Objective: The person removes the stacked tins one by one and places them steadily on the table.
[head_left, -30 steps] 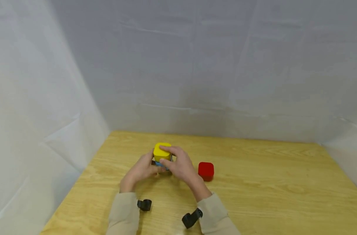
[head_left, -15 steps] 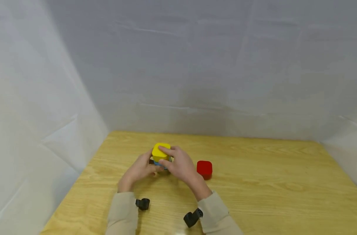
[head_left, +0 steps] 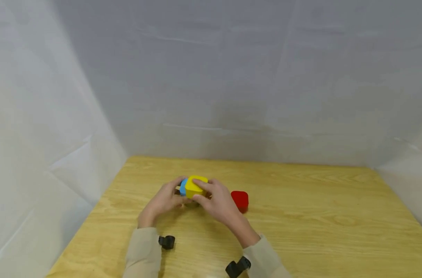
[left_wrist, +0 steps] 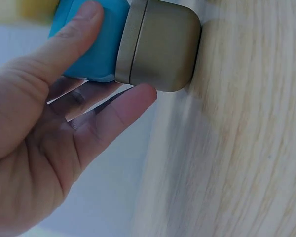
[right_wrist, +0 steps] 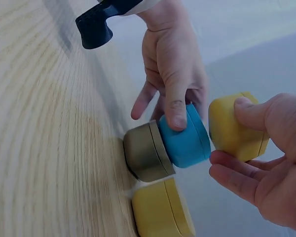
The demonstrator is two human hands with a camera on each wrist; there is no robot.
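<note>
since a second ago the yellow block [head_left: 194, 186] has come off the top of the stack and now sits tilted in the right hand [head_left: 219, 204], just beside the blue block [head_left: 183, 187] rather than above it. the right hand pinches the yellow block between thumb and fingers [right_wrist: 235, 178], clear of the stack. the left hand [head_left: 164, 201] steadies what is left: its thumb [left_wrist: 69, 44] presses on the blue block and its other fingers lie nearly straight alongside the grey block [left_wrist: 160, 44] beneath. in the right wrist view the blue block sits on the grey block, which rests on the wooden table [head_left: 318, 224], and another yellow block [right_wrist: 163, 210] lies on the table touching the grey one. a red block [head_left: 240, 199] sits on the table just right of the right hand. beige sleeves [head_left: 141, 253] cover both forearms.
</note>
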